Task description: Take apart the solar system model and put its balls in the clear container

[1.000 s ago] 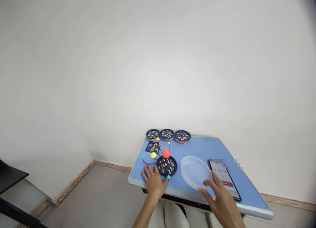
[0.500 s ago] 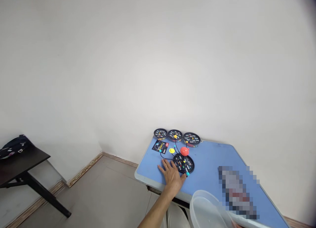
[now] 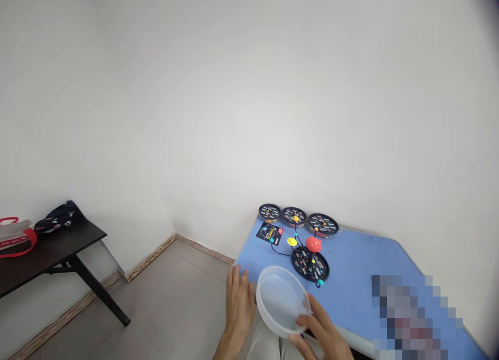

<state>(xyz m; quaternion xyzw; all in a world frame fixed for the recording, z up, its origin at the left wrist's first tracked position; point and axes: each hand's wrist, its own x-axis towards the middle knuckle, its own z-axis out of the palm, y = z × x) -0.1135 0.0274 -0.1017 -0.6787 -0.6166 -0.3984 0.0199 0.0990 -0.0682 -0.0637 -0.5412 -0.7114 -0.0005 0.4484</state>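
A round, clear plastic tub [image 3: 278, 300] is tilted over the near edge of the table, held at its right rim by the fingers of my right hand [image 3: 322, 329]. Close to the tub's left side, my left hand [image 3: 239, 300] has its fingers stretched out; I cannot tell if it touches the tub. Beyond the tub stands a solar-system model: a black printed disc [image 3: 300, 264] with curved black arms, a red ball [image 3: 314, 244], a yellow ball [image 3: 292, 241] and smaller coloured balls. A dark printed card [image 3: 268, 233] lies behind it.
Along the wall side of the blue table [image 3: 351, 256] sit three round tubs with black printed tops, the rightmost tub [image 3: 323, 223] the largest. A blurred-out item [image 3: 413, 318] lies at the right. Farther left, a dark table [image 3: 74, 240] carries bags.
My left hand has left the black disc and come back beside the clear tub. My right hand has brought the tub left, and the view has turned slightly left.
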